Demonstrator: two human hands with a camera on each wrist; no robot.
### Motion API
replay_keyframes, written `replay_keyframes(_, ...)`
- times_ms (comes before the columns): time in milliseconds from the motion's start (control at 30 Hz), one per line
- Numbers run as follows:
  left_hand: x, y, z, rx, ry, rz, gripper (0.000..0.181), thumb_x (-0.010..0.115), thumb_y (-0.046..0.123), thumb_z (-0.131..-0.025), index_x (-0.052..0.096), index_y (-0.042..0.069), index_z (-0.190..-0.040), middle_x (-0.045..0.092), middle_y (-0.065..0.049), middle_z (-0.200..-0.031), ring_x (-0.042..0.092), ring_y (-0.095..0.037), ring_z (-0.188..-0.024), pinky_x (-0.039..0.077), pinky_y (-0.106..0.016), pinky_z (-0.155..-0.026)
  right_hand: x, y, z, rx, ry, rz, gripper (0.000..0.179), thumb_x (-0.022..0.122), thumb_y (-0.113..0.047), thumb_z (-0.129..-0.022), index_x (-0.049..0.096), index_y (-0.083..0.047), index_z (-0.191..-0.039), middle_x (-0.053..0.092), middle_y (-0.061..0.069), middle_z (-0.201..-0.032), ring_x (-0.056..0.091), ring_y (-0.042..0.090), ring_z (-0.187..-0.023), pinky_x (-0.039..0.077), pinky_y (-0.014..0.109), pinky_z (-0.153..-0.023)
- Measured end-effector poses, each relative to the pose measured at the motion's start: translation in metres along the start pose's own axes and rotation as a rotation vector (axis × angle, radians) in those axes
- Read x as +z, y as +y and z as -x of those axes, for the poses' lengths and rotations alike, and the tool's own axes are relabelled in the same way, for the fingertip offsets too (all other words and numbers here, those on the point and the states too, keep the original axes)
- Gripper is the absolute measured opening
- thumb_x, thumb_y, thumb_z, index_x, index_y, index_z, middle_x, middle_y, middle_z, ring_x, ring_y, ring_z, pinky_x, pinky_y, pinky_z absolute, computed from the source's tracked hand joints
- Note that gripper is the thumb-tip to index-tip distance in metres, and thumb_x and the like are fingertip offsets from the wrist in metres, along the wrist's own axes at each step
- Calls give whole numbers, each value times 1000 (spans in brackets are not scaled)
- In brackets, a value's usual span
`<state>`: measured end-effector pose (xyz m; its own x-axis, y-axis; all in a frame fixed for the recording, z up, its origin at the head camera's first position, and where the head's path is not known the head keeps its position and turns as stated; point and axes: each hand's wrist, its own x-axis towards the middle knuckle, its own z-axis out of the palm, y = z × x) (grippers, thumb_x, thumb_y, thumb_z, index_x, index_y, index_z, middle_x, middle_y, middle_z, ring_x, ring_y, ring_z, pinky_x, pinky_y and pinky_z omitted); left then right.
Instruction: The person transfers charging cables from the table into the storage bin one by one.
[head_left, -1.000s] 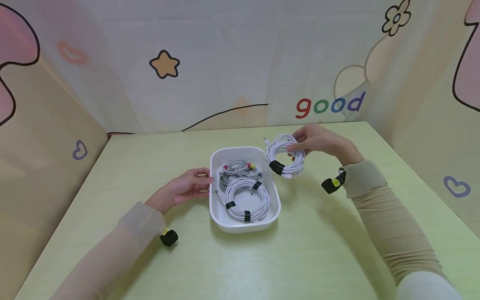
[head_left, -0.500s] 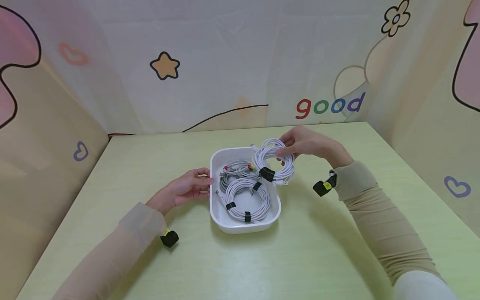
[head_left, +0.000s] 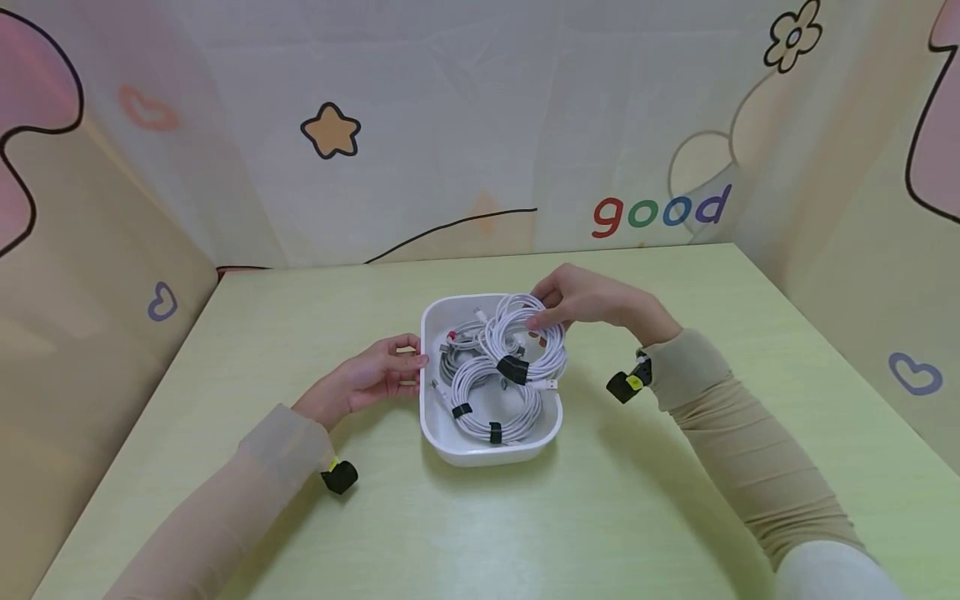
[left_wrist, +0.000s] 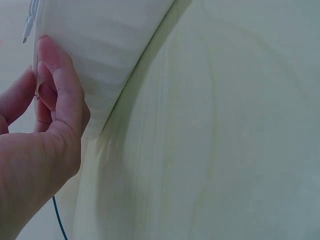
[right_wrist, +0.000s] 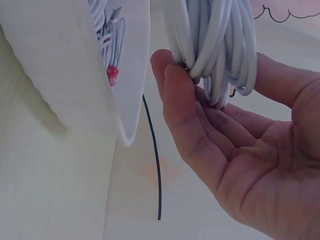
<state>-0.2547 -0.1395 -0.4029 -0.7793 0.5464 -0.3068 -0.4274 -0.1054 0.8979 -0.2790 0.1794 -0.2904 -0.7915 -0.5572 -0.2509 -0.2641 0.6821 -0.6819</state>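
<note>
A coiled white cable (head_left: 553, 354) with a black strap hangs from my right hand (head_left: 592, 298), over the right side of a white plastic bin (head_left: 491, 457). In the right wrist view its loops (right_wrist: 212, 40) lie between thumb and curled fingers. My left hand (head_left: 367, 373) pinches the bin's left rim; the left wrist view has the thumb on one side of the wall (left_wrist: 100, 55) and the fingers on the other. Inside the bin lie a larger white cable coil (head_left: 467, 425) with black ties and a grey cable coil (head_left: 448, 364), partly hidden by the held one.
The bin stands on a pale green table (head_left: 480, 533). Behind it rises a printed backdrop (head_left: 450, 150), with patterned cloth on both sides. Black wrist cameras sit by the left cuff (head_left: 341, 477) and the right cuff (head_left: 624, 387).
My right hand has carried the white cable coil left and slightly down, from beside the bin to over it. The left hand and the bin have stayed put.
</note>
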Motion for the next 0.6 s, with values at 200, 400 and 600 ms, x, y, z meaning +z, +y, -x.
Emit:
replay_keyframes(200, 0, -1, 0, 6, 4, -4, 14, 49, 3, -99, 43, 7, -110, 59, -2, -91, 61, -13, -75, 57, -27, -70, 13, -6, -5, -19, -83, -11, 42, 70, -22, -89, 61, -2, -124, 70, 8, -99, 66, 18, -81, 58, 28, -76)
replay_keyframes(400, 1, 1, 0, 12, 11, -28, 12, 50, 3, -98, 44, 7, -108, 60, -2, -88, 61, -13, -75, 57, -28, -70, 14, -12, -3, -69, 66, 49, 38, 61, -24, -95, 60, 0, -124, 69, 18, -111, 68, 31, -98, 57, 38, -87)
replay_keyframes(600, 4, 17, 9, 66, 143, -383, 21, 53, 16, -99, 46, 4, -116, 58, -7, -96, 63, -21, -83, 59, -35, -77, -1, -14, 6, -177, 404, 220, 49, 55, -32, -98, 50, -3, -137, 56, 16, -137, 55, 33, -125, 45, 48, -105)
